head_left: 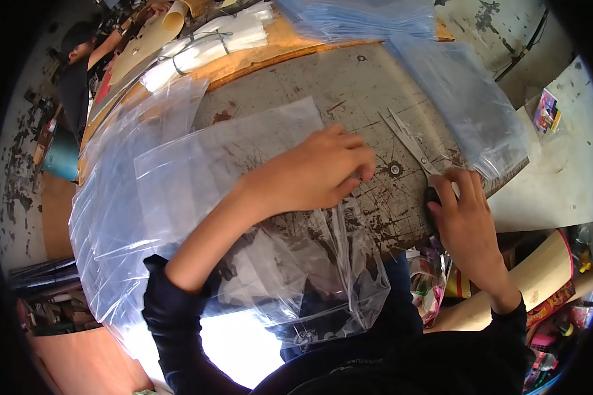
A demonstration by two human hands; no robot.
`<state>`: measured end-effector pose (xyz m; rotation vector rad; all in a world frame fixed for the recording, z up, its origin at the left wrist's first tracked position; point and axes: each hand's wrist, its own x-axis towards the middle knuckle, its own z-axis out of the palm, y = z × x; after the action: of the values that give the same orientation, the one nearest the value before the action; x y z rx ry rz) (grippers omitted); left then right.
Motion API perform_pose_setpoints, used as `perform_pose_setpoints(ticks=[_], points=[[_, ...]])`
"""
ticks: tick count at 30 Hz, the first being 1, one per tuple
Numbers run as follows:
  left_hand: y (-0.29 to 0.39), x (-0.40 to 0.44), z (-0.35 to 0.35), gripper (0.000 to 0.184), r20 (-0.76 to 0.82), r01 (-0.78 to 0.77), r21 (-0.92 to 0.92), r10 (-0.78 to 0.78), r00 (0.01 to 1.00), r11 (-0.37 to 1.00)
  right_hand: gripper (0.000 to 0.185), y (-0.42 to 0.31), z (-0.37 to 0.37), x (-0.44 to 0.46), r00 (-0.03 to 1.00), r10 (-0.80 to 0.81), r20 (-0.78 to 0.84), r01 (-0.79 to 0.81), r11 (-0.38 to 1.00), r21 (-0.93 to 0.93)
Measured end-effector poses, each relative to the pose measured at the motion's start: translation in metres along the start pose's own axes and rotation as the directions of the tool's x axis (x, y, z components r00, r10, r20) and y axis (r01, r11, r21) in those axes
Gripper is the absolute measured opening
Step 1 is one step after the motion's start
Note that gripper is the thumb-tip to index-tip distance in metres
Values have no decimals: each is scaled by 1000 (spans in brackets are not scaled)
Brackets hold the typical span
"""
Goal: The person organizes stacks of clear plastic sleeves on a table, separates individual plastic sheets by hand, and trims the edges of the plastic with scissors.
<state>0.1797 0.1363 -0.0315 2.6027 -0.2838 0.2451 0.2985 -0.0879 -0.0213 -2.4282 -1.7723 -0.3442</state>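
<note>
My right hand (468, 214) is closed around the black handle of a pair of scissors (412, 146) at the table's right edge. The blades are slightly apart, pointing away from me over the scratched tabletop. My left hand (319, 168) has its fingers curled in above the middle of the table. A crumpled clear plastic sheet (352, 263) runs from under its thumb down over the near edge towards my lap. The fingertips are partly hidden. Beneath my left forearm, a flat clear plastic piece (227, 141) lies on the worn table (286, 82).
Clear plastic sheets (112, 191) spread over the left side. Bluish plastic stacks lie at the back (362, 20) and right (464, 99). A tied white bundle (207, 49) rests on a wooden board. Another person (79, 72) is at the far left. Rolled material (540, 266) stands lower right.
</note>
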Motion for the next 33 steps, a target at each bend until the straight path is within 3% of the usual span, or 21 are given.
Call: perform_pose_setpoints(ticks=[1,2,3,4,6,12,13,15,17,22,26,30,32,33], points=[[8,-1,-3,18,-21,-19,69,21,1000,997,34,1,-4,5,1000,-9,7,9,1000,0],[17,-5,-4,18,-24,-9,60,10,1000,998,30,3,-8,11,979,-202,8,199,971,136],[27,-10,-5,20,19,-110,113,108,994,987,27,4,-9,17,924,-382,-22,373,888,268],[36,-17,-3,22,69,-213,164,204,976,963,27,3,-6,20,922,-386,-22,377,885,274],[52,-35,16,27,99,-225,180,210,973,958,27,2,2,27,845,-534,-39,501,762,410],[57,-62,40,46,49,-244,243,239,970,939,30,6,12,33,784,-613,-101,580,665,471],[58,-63,41,40,47,-237,251,233,971,939,30,5,14,31,788,-610,-85,570,669,477],[57,-65,42,35,34,-219,263,218,975,940,30,3,17,31,738,-644,-201,651,602,462],[56,-67,43,28,-86,-257,249,286,954,934,31,0,18,32,701,-676,-227,687,555,470],[54,-67,48,29,-177,-255,287,313,933,923,25,-8,23,29,567,-746,-348,816,451,362],[53,-67,49,27,-192,-256,277,315,930,926,18,-10,29,27,530,-761,-374,844,433,316],[54,-67,50,27,-185,-267,255,318,930,929,17,-15,31,27,582,-726,-367,809,474,346],[56,-66,51,34,-131,-281,189,308,942,941,18,-16,31,29,808,-567,-162,573,691,441],[55,-66,51,34,-130,-284,186,310,942,941,18,-20,31,30,810,-564,-159,569,693,442]])
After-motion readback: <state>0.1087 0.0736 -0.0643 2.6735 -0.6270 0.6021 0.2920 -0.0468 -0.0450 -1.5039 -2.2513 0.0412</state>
